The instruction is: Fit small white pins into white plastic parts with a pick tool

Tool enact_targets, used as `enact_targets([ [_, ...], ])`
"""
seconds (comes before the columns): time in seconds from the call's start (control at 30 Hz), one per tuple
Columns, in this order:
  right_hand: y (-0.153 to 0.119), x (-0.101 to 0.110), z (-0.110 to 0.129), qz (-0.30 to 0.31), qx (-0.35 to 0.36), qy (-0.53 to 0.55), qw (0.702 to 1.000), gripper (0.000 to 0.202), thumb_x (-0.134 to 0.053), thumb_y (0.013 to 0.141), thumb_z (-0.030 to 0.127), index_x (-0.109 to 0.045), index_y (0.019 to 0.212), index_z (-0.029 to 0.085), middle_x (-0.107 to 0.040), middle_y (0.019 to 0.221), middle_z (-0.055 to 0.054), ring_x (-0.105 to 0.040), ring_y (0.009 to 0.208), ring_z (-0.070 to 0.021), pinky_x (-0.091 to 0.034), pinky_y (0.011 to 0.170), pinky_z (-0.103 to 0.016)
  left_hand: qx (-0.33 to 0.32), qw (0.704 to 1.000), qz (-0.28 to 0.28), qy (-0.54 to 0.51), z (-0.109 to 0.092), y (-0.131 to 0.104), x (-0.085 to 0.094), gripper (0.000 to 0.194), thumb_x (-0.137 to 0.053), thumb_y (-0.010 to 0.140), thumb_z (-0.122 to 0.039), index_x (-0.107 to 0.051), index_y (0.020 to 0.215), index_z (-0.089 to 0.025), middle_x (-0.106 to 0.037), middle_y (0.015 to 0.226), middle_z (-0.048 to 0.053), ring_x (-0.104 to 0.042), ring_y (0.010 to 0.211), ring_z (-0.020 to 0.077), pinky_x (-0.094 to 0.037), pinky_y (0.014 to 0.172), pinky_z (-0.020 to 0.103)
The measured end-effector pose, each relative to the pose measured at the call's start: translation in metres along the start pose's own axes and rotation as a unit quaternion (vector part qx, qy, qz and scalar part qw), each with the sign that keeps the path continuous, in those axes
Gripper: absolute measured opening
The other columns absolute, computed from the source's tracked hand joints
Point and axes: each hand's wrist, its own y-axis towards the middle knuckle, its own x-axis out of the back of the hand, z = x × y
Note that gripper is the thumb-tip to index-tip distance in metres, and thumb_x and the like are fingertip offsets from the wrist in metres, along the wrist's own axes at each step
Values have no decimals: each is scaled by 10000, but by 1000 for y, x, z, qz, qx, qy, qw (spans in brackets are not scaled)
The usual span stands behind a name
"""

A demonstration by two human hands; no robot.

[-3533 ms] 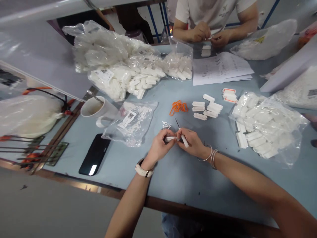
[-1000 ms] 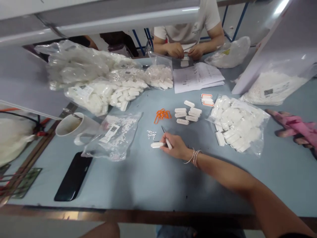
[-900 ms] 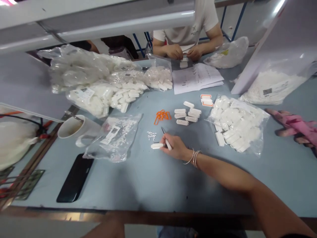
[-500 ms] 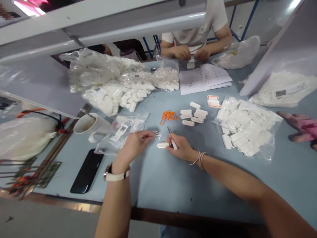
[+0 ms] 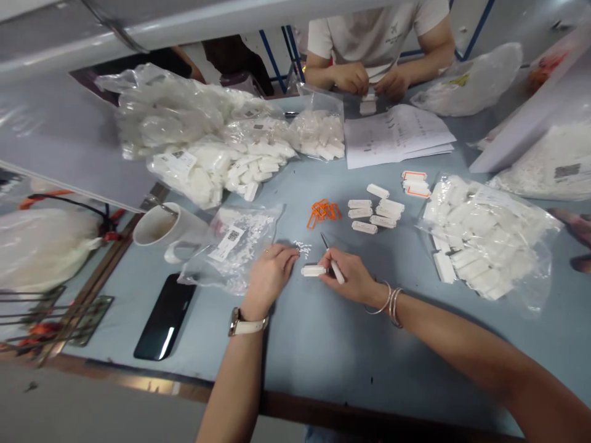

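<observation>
My right hand (image 5: 348, 274) grips a white-handled pointed tool (image 5: 337, 271) with a thin dark tip aimed away from me. Its fingertips also hold the end of a small white plastic housing (image 5: 313, 271) on the table. My left hand (image 5: 271, 274) rests just left of it, fingers curled together; anything between them is too small to make out. Tiny white pieces (image 5: 303, 248) lie scattered by its fingertips. Beyond them is a tangle of orange frames (image 5: 324, 212). Several white housings (image 5: 364, 227) lie to the right, and a few with orange edging (image 5: 416, 184) sit farther back.
A bag of white parts (image 5: 489, 240) lies at right, more bags (image 5: 198, 172) at back left. A small bag (image 5: 231, 246), a mug (image 5: 154, 231) and a black phone (image 5: 164, 317) are left. Opposite, a person's hands (image 5: 369, 80) work behind paper sheets (image 5: 397, 135).
My left hand and forearm have moved right, closer to the tiny white pieces, with fingers more curled. My right hand keeps its hold beside the housing. The whole view has shifted slightly.
</observation>
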Motion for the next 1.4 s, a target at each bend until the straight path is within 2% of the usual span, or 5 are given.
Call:
enact_targets([
  [0.17, -3, 2, 0, -6, 4, 4, 1000, 149, -604, 750, 161, -468, 795, 205, -606, 765, 19, -520, 611, -104, -384, 625, -220, 43, 993, -31, -110, -9, 3, 6, 210, -457, 914, -261, -629, 836, -170, -643, 849, 75, -585, 842, 204, -473, 788, 335],
  [0.33, -3, 2, 0, -6, -1, 10, 1000, 163, -602, 752, 157, -452, 788, 210, -632, 793, 6, -563, 672, -120, -413, 669, -236, 66, 960, 64, -265, -18, 2, 28, 160, -529, 877, -269, -609, 773, -176, -623, 785, 36, -586, 749, 162, -461, 678, 272],
  [0.93, -3, 2, -1, -6, 23, 17, 1000, 163, -590, 739, 145, -449, 790, 208, -551, 731, 40, -458, 581, -92, -370, 619, -218, -13, 986, 70, -152, -31, -2, 30, 123, -503, 879, -218, -611, 826, -191, -606, 886, 55, -566, 865, 195, -467, 780, 326],
  [1.2, -2, 2, -1, -7, 49, -7, 999, 144, -566, 748, 132, -451, 783, 211, -558, 735, 24, -488, 644, -118, -371, 640, -225, 129, 953, 124, -245, -31, -1, 23, 78, -564, 829, -247, -569, 884, -192, -600, 784, 1, -562, 690, 135, -434, 603, 248],
  [1.4, -3, 2, -2, -16, 57, -19, 998, 153, -557, 739, 111, -459, 796, 213, -586, 766, 11, -526, 700, -135, -389, 675, -238, 158, 933, 109, -306, -27, 0, 19, 146, -623, 781, -286, -584, 881, -186, -634, 777, 3, -602, 721, 140, -475, 665, 263],
])
